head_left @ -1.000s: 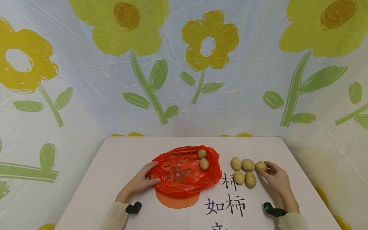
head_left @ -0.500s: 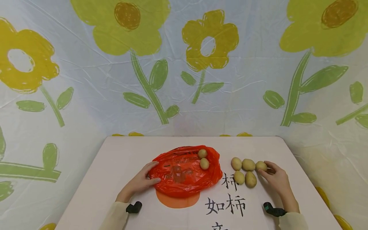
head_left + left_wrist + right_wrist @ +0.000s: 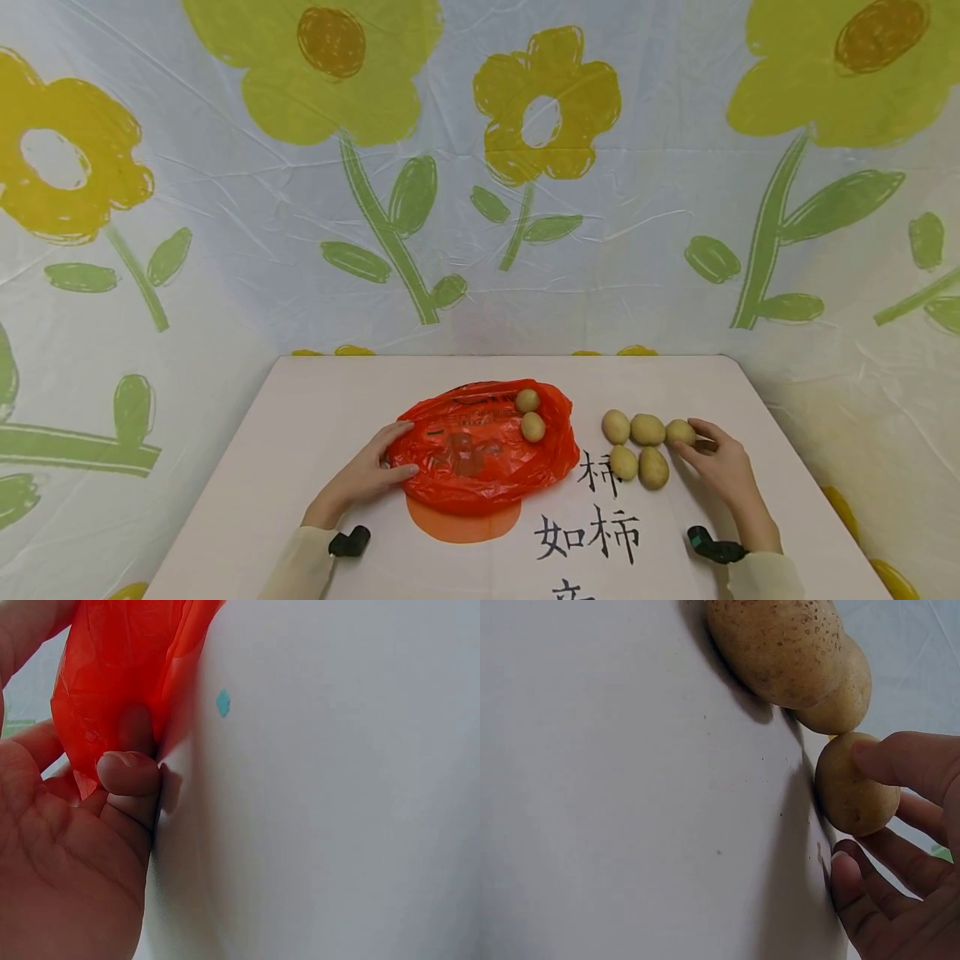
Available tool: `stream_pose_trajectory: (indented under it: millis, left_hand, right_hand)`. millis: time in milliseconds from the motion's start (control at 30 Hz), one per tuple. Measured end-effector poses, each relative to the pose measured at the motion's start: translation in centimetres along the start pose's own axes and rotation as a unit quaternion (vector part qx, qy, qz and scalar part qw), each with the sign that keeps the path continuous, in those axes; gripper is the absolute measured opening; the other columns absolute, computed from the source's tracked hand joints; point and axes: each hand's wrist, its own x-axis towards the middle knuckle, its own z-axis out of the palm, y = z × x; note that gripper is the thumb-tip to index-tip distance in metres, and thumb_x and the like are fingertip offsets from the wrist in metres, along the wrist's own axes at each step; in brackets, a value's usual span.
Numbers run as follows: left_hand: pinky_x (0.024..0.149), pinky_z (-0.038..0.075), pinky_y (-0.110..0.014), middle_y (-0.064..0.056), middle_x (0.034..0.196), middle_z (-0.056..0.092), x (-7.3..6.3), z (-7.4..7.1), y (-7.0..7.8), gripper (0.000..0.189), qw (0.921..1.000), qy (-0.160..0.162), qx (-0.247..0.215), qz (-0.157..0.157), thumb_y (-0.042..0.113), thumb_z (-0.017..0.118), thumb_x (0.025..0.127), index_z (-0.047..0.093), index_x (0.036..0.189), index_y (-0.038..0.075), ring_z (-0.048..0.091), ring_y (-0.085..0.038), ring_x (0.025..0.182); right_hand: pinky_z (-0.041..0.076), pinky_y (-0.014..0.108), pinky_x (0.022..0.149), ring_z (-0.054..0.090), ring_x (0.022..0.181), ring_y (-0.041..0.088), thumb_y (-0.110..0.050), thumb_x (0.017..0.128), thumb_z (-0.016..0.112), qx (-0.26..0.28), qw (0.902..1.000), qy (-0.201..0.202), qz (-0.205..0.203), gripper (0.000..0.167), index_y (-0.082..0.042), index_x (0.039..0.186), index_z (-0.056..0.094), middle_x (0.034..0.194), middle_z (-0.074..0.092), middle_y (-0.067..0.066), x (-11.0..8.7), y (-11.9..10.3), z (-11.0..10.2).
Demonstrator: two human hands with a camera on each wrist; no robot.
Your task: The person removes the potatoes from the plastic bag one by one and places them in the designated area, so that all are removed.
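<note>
A crumpled red plastic bag (image 3: 480,454) lies at the middle of the table, two small potatoes (image 3: 532,427) on its right part. My left hand (image 3: 367,467) holds the bag's left end. In the left wrist view, thumb and fingers close about the bag's red edge (image 3: 124,667), right against the tabletop. My right hand (image 3: 722,468) pinches a small potato (image 3: 681,432) at the right end of the back row. In the right wrist view the thumb presses on that potato (image 3: 855,787), with fingers behind and under it. Several other potatoes (image 3: 648,430) sit just left of it, in two rows.
The pale table top (image 3: 330,400) has black brush characters (image 3: 588,533) and an orange printed disc (image 3: 465,527) partly under the bag. A flower-patterned cloth (image 3: 615,275) hangs behind and at both sides. Black camera mounts (image 3: 716,547) sit on both wrists.
</note>
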Motion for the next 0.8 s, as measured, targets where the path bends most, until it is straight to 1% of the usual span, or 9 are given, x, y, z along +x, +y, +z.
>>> stream_pose_trajectory:
  millis: [200,333,433,500,533,633,667,733,800]
  left_hand:
    - [0.120,0.031,-0.064,-0.014,0.168,0.026,-0.1,0.0,0.2,0.082,0.9999,-0.003,0.008,0.011,0.039,0.078,0.090,0.039,0.159,0.019,0.022,-0.042,0.155]
    - [0.120,0.032,-0.064,-0.015,0.168,0.026,-0.2,0.0,0.4,0.081,0.9999,-0.003,0.006,0.015,0.038,0.078,0.090,0.039,0.159,0.019,0.023,-0.043,0.155]
    - [0.120,0.033,-0.063,-0.014,0.168,0.026,-0.2,0.0,0.5,0.081,0.9999,-0.005,0.001,0.013,0.037,0.078,0.090,0.039,0.159,0.019,0.023,-0.042,0.155]
    - [0.119,0.034,-0.063,-0.014,0.169,0.026,-0.2,0.0,0.5,0.082,0.9999,-0.005,0.001,0.011,0.038,0.078,0.090,0.038,0.159,0.019,0.022,-0.042,0.155]
    - [0.120,0.033,-0.063,-0.013,0.169,0.026,-0.2,0.0,0.5,0.082,1.0000,-0.005,0.000,0.009,0.038,0.078,0.090,0.038,0.159,0.019,0.022,-0.041,0.155]
    - [0.120,0.032,-0.065,-0.013,0.169,0.026,-0.2,0.0,0.5,0.083,1.0000,-0.004,0.002,0.007,0.038,0.078,0.089,0.038,0.159,0.019,0.022,-0.042,0.155]
    - [0.120,0.032,-0.065,-0.013,0.169,0.026,-0.2,0.0,0.5,0.083,1.0000,-0.002,0.003,0.005,0.038,0.079,0.089,0.039,0.159,0.019,0.022,-0.042,0.155]
    - [0.119,0.032,-0.066,-0.013,0.168,0.027,-0.2,-0.1,0.5,0.083,1.0000,0.000,0.008,0.006,0.039,0.079,0.089,0.039,0.159,0.019,0.022,-0.043,0.155]
    - [0.120,0.031,-0.067,-0.013,0.168,0.027,-0.2,0.0,0.4,0.083,0.9999,0.001,0.011,0.007,0.039,0.079,0.089,0.039,0.159,0.019,0.023,-0.042,0.155]
  right_hand:
    - [0.047,0.008,0.069,0.065,0.115,0.051,-0.029,0.095,0.075,0.006,1.0000,-0.004,-0.001,0.062,0.007,0.141,0.054,0.134,0.059,0.037,0.0,0.0,-0.5]
    - [0.043,0.006,0.071,0.061,0.121,0.052,-0.033,0.097,0.073,0.002,1.0000,-0.009,-0.001,0.063,0.005,0.143,0.052,0.139,0.057,0.035,0.0,-0.2,-0.9]
    - [0.044,0.008,0.074,0.057,0.125,0.052,-0.034,0.097,0.072,-0.008,0.9999,-0.006,-0.006,0.063,0.003,0.144,0.052,0.142,0.055,0.033,0.0,-0.5,-1.1]
    - [0.054,0.017,0.077,0.055,0.126,0.052,-0.032,0.097,0.072,-0.010,0.9999,-0.002,-0.014,0.062,0.003,0.144,0.051,0.142,0.054,0.033,0.0,-0.7,-1.2]
    - [0.057,0.022,0.079,0.054,0.126,0.052,-0.030,0.097,0.073,-0.012,0.9998,0.000,-0.019,0.062,0.003,0.144,0.051,0.142,0.054,0.034,0.0,-0.9,-1.2]
    - [0.059,0.032,0.086,0.052,0.128,0.052,-0.027,0.096,0.074,-0.013,0.9994,0.008,-0.032,0.062,0.004,0.144,0.051,0.143,0.053,0.033,0.1,-1.6,-1.3]
    - [0.058,0.031,0.087,0.051,0.129,0.052,-0.027,0.096,0.074,-0.012,0.9992,0.010,-0.036,0.062,0.004,0.144,0.051,0.143,0.053,0.033,0.1,-1.9,-1.4]
    - [0.052,0.018,0.086,0.051,0.130,0.051,-0.025,0.095,0.075,-0.009,0.9989,0.014,-0.043,0.061,0.003,0.145,0.052,0.144,0.053,0.032,0.2,-2.5,-1.4]
    - [0.045,0.008,0.084,0.050,0.130,0.051,-0.024,0.095,0.075,-0.002,0.9984,0.017,-0.054,0.061,0.004,0.144,0.052,0.144,0.053,0.031,0.3,-3.2,-1.4]
